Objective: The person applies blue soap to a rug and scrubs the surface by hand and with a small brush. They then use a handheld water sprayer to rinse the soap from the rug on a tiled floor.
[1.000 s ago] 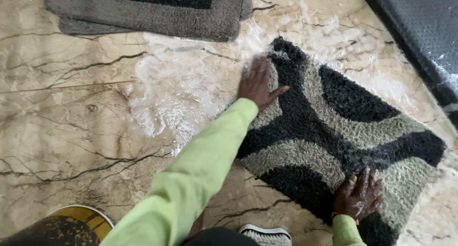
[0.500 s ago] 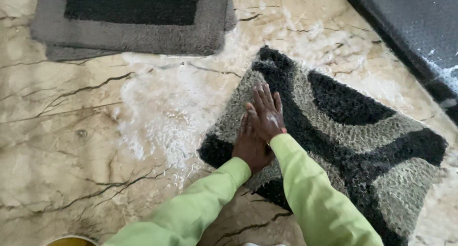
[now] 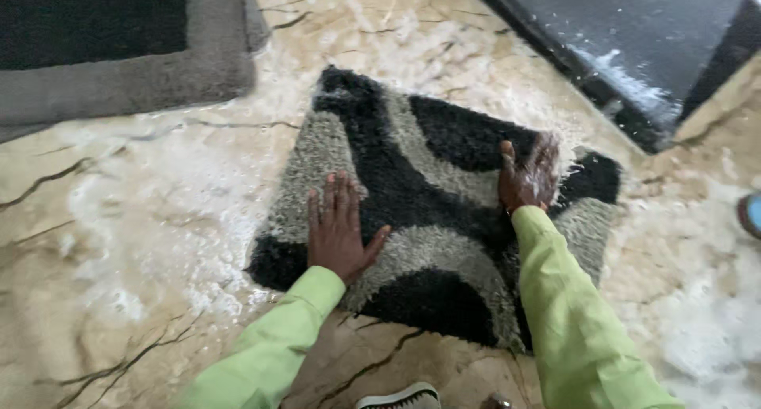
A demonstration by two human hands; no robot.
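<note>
A wet shaggy mat (image 3: pixel 432 211) with black and grey wavy bands lies on the soapy marble floor (image 3: pixel 135 242). My left hand (image 3: pixel 337 231) presses flat on its near left part, fingers spread. Flat on the mat's far right part lies my right hand (image 3: pixel 527 175), with foam on its back. Both arms wear light green sleeves. Neither hand grips anything.
A grey mat with a dark centre (image 3: pixel 119 48) lies at the upper left. A dark textured mat (image 3: pixel 634 36) with foam on it sits at the upper right. White suds spread over the floor. The toe of a shoe (image 3: pixel 396 397) shows at the bottom edge.
My hands, stacked together on the mat's left part half a second ago, have parted: the right slid across to the far right side, the left stays near the left edge.
</note>
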